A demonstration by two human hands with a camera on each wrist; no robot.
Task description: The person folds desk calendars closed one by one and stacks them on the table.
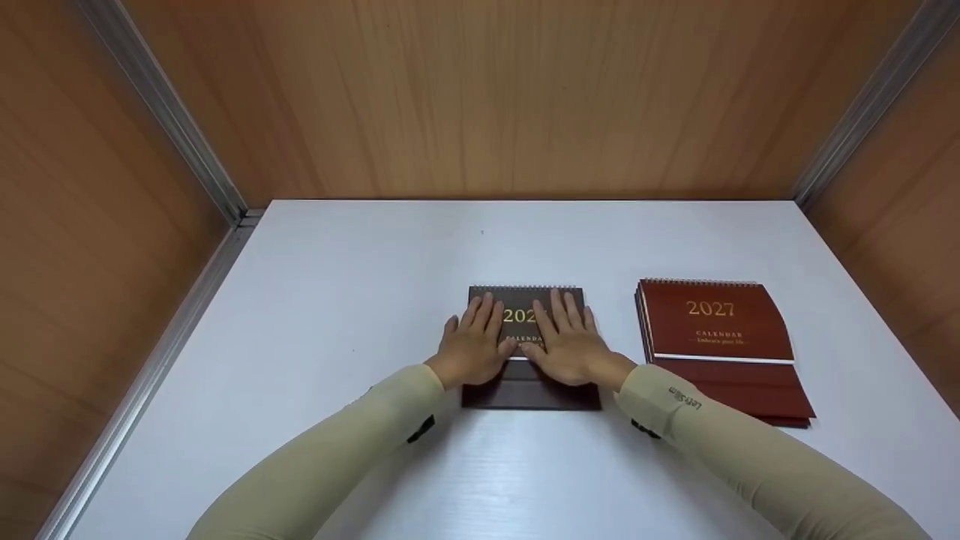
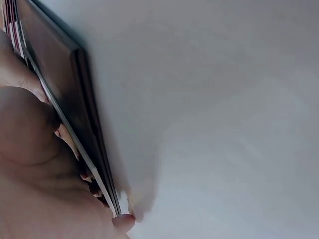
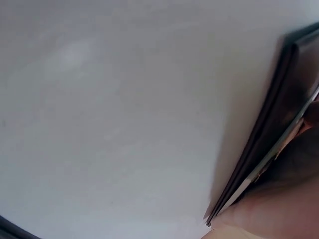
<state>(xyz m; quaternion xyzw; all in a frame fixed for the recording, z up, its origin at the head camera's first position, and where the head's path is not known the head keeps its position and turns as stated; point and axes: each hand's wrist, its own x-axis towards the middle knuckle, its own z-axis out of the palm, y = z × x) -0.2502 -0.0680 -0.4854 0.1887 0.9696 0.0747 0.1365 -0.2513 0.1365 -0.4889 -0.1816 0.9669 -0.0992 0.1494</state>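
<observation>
A dark grey-brown 2027 desk calendar [image 1: 531, 396] lies flat on the white table, its spiral binding towards the back. My left hand [image 1: 471, 345] rests palm down on the left half of its cover, fingers straight and pointing away from me. On the right half, my right hand [image 1: 573, 345] lies the same way, the two thumbs close together near the middle. Part of the gold print is covered by the fingers. The left wrist view shows the calendar's side edge [image 2: 89, 109] beside the left little finger. In the right wrist view, the opposite edge [image 3: 264, 119] sits just off the table.
To the right lie red 2027 desk calendars [image 1: 720, 319], stacked, the top cover slightly bowed; my right sleeve [image 1: 720, 420] overlaps their front. Wood-grain panels [image 1: 480, 97] with metal corner strips [image 1: 165, 105] enclose the white table [image 1: 360, 262] at the back and sides.
</observation>
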